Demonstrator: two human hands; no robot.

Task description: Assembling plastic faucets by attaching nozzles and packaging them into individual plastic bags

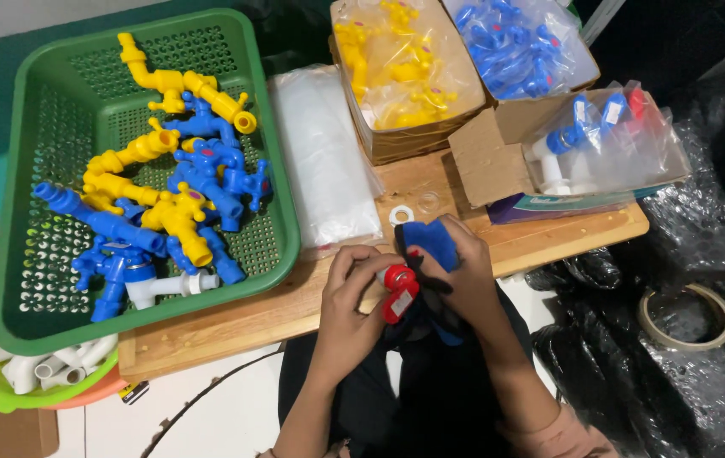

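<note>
Where fingers [396, 273] pinch: glossy plastic tap [427, 246].

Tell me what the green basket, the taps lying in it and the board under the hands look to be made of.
Green basket: moulded plastic, semi-gloss, with perforated walls and floor.
Taps: likely hard plastic, with solid blue and yellow colour and a smooth sheen.
Board: probably unfinished wood or plywood, pale, matte, with faint grain.
</note>
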